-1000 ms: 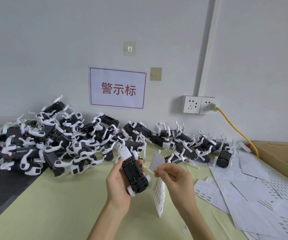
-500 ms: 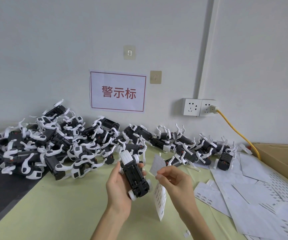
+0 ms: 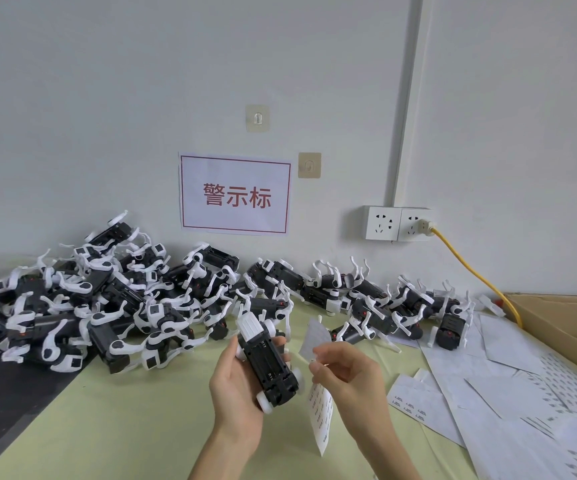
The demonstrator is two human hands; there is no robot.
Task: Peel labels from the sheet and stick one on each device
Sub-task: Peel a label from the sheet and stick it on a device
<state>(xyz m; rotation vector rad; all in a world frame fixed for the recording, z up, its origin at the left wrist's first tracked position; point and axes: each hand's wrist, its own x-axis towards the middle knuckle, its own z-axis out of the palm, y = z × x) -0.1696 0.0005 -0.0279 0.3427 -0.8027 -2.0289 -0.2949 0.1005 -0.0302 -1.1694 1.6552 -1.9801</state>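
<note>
— Where's the device you're working on?

— In your left hand: the fingers curl round the black-and-white device, its dark underside up, held above the green table.

— And the labels?

— Your right hand pinches the label sheet just right of the device; the sheet hangs below the hand and sticks up above the fingertips. Whether a peeled label sits on a finger, you can't tell.

— The other devices?

— Piled along the wall behind your hands.
</note>
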